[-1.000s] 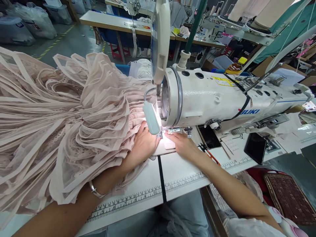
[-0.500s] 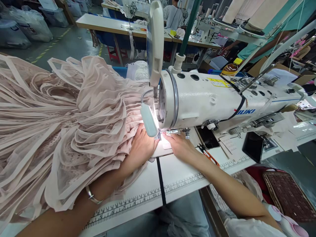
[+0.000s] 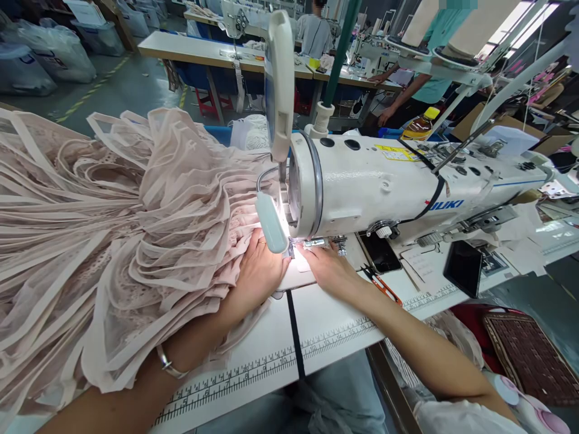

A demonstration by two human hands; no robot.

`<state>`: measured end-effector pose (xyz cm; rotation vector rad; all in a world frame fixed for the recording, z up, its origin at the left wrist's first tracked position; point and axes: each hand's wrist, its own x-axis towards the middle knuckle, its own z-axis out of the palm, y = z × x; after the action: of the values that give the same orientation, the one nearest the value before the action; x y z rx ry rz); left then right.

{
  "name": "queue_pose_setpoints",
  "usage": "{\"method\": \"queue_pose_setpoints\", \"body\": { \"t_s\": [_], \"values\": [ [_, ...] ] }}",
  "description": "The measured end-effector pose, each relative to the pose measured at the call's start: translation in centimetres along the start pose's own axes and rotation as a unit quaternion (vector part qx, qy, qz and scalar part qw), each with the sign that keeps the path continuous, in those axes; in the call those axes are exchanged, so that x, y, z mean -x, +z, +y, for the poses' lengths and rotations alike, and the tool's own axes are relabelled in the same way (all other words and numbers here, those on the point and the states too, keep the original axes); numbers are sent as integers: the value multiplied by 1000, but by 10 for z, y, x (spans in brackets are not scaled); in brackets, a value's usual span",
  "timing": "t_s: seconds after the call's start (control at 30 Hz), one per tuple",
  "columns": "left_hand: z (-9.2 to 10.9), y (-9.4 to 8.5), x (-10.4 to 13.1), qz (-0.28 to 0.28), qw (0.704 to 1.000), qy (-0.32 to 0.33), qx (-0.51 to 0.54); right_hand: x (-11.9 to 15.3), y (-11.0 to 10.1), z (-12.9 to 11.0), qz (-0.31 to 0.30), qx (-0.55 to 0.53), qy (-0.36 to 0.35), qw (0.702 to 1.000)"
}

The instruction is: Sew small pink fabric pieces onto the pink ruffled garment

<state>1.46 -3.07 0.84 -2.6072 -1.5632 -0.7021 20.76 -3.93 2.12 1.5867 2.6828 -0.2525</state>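
Observation:
A heap of sheer pale pink lace-and-mesh fabric is bunched to the left of a white sewing machine. My left hand rests on the fabric's right edge, its fingers closed on the material and partly hidden by a small lit lamp. Close to the presser foot, my right hand has its fingers bent together at the foot's right side. What they pinch is too small to make out. The fingertips of both hands are only a short gap apart.
Orange-handled thread snips lie right of my right hand, beside a black phone. A second dark device sits farther right. A printed ruler and black strip mark the table's front. A co-worker in teal stands behind.
Both hands stay almost in place at the presser foot. The view has shifted slightly. Behind the machine, the co-worker in teal has moved, and their arms show more plainly.

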Motion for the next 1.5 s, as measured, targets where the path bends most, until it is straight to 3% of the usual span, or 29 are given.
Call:
{"method": "queue_pose_setpoints", "body": {
  "t_s": [0.3,0.47,0.63,0.73,0.83,0.93,1.0,1.07,1.17,1.27,1.33,1.4,1.5],
  "values": [
    [0,-3,-1,1,1000,-5,-6,-1,-2,-1,-11,1,2,1000],
    [2,-4,-2,-8,999,-4,-45,0,-1,-9,22,37,25,999],
    [0,-5,-2,-26,988,-84,-124,-3,-2,-9,-4,59,59,996],
    [-4,-7,-4,-9,985,-81,-150,-7,2,-2,-15,54,62,996],
    [-2,-17,-2,-28,983,-33,-178,-9,8,4,-1,46,56,997],
    [11,-40,16,-104,967,105,-209,-5,13,7,81,51,41,995],
    [21,-58,36,-144,945,224,-191,1,14,5,146,43,-7,988],
    [26,-74,58,-170,935,266,-158,6,12,-2,172,12,-84,981],
    [21,-88,83,-104,952,233,-170,5,8,-26,147,-85,-185,968],
    [7,-90,98,28,963,198,-179,-3,8,-60,115,-188,-229,948],
    [-3,-89,105,84,962,205,-162,-8,11,-78,75,-198,-239,948],
    [-10,-88,111,97,958,195,-187,-7,13,-86,17,-190,-251,949],
    [-12,-90,117,52,947,157,-275,6,12,-74,-18,-238,-238,942]
  ]
}}
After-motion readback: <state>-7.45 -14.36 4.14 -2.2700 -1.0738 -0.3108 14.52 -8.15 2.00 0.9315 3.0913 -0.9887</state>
